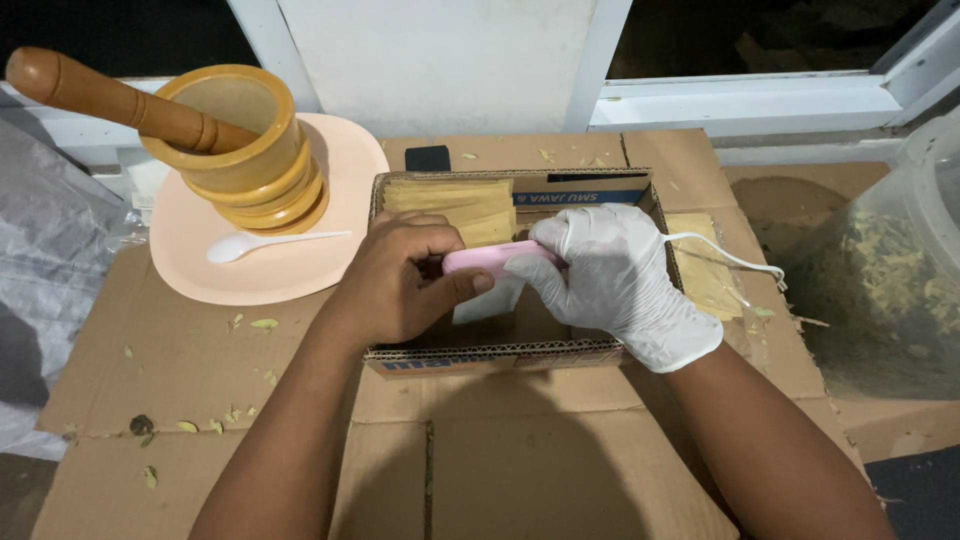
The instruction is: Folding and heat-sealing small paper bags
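- A head-worn camera looks down at two hands meeting over a shallow cardboard box [480, 355] at the centre of the frame.
- The bare left hand [400, 280] is curled shut on the left end of a slim pink device [497, 258], thumb pressed along its lower edge.
- The right hand [610, 270], in a white glove, is closed on the right end of the same pink device, fingertips wrapped over its top.
- A thin white cord [730, 258] runs from under the gloved hand to the right, crossing the box's right wall and ending near the right side of the frame.
- Flat tan packets [455, 205] lie stacked against the box's far wall, just above the hands; a small white piece shows under the device.
- The box sits on flattened cardboard [500, 470] that covers the worktop; the lower middle of the frame is open cardboard between the forearms.
- At upper left, well apart from the hands, a peach plate [200, 270] carries a yellow wooden mortar [240, 140] with a brown pestle [100, 95] leaning out to the left, and a white plastic spoon [265, 243] lying in front.
- Small green leaf scraps [262, 324] dot the cardboard at lower left.
- At the right edge, a clear plastic container [900, 270] of crumbled yellow-green material stands near the box.
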